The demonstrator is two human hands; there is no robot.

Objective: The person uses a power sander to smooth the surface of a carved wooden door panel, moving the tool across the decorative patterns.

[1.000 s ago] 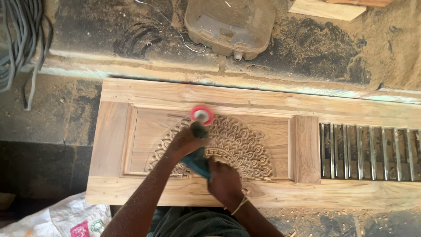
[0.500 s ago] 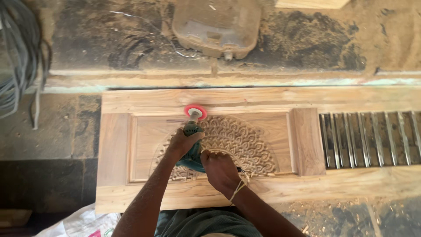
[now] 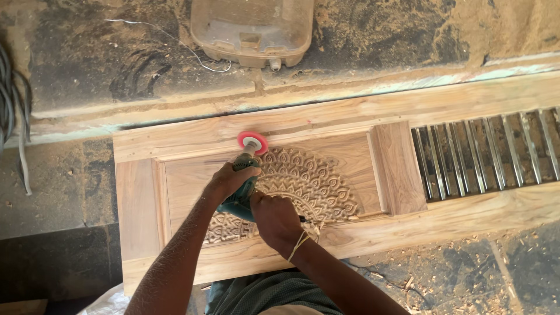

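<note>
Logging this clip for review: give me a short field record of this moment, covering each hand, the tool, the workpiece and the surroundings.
left hand: left hand grips the front of the green handheld power tool
right hand: right hand grips the tool's rear
tool tip: round red sanding disc at the carving's top edge
workpiece: pale wooden door panel with half-round carved floral pattern; row of metal bars to its right
surroundings: dusty beige plastic container beyond the panel

One head-worn view only, so I have no second angle to compare. It looks steeply down from above the person's chest, close over the wooden door panel (image 3: 326, 116), forearms entering near; dusty floor fills the far edge.
</note>
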